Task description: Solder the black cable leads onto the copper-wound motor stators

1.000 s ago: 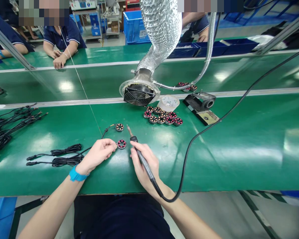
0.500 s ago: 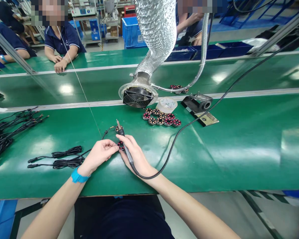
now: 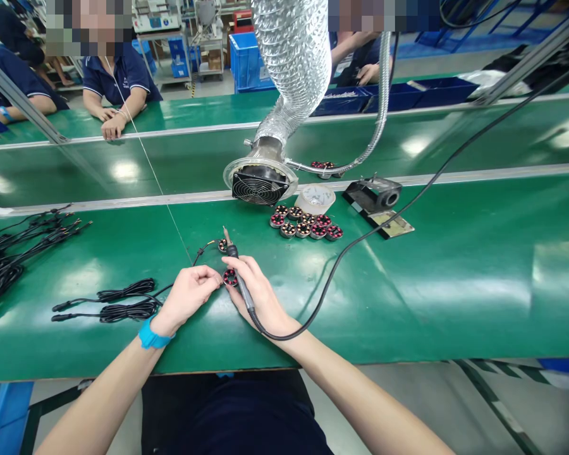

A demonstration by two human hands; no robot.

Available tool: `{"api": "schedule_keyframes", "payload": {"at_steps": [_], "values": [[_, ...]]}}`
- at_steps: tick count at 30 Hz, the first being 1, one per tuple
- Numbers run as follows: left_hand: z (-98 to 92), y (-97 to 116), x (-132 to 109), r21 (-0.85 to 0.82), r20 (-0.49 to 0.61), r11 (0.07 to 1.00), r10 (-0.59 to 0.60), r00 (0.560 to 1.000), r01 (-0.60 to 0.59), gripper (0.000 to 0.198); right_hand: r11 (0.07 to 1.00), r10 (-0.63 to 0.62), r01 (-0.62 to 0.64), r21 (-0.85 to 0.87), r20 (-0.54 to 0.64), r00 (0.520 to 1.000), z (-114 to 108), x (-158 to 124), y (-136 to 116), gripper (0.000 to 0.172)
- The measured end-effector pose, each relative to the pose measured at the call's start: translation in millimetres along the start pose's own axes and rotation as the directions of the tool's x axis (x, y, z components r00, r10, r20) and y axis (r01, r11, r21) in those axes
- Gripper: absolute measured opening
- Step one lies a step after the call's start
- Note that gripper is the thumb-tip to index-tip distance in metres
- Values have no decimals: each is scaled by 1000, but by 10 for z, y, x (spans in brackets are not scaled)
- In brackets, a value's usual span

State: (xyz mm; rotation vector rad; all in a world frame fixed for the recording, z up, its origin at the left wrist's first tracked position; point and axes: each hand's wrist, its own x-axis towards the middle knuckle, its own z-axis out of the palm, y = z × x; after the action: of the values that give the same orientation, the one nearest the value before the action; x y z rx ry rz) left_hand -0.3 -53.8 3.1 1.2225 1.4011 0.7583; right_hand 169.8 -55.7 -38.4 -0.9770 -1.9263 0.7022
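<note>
My right hand (image 3: 260, 297) is closed around a soldering iron (image 3: 244, 289), whose tip points away from me. Its thumb touches a small round motor stator with red coils (image 3: 230, 277). My left hand (image 3: 189, 294) is pinched just left of that stator; whatever lies between its fingertips is too small to make out. Just beyond the iron sits a second stator (image 3: 222, 245), partly covered by the iron and joined to a thin black cable (image 3: 199, 254). Two coiled black cables (image 3: 128, 309) lie left of my left wrist.
Several stators (image 3: 303, 229) cluster beside a tape roll (image 3: 315, 199). A fan hood (image 3: 260, 188) hangs over the bench's rear edge. The iron's stand (image 3: 379, 205) is at right, and a cable pile (image 3: 9, 259) at far left. A co-worker (image 3: 118, 88) leans on the opposite bench.
My left fingertips have drawn slightly left from the red-coiled stator, which shows more fully. The iron stays in my right hand, nearly still. The whole view has shifted slightly.
</note>
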Motion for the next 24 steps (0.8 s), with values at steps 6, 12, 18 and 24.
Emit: {"api": "schedule_keyframes", "payload": {"at_steps": [6,12,18,24], "values": [[-21,-13,10,-6,42,1000,-10,999,10,18,1000,-6,7,24,-29,1000,-15,9,6,55],[-81,-30,25,8,98,1000,-22,995,22,21,999,5,-3,38,-52,999,-44,21,23,55],[-161,-57,31,-15,170,998,-61,983,64,24,997,9,-3,76,-81,997,-54,34,45,55],[-150,-38,27,-32,149,997,-66,987,71,23,996,19,-13,85,-72,997,-49,39,49,58]]}}
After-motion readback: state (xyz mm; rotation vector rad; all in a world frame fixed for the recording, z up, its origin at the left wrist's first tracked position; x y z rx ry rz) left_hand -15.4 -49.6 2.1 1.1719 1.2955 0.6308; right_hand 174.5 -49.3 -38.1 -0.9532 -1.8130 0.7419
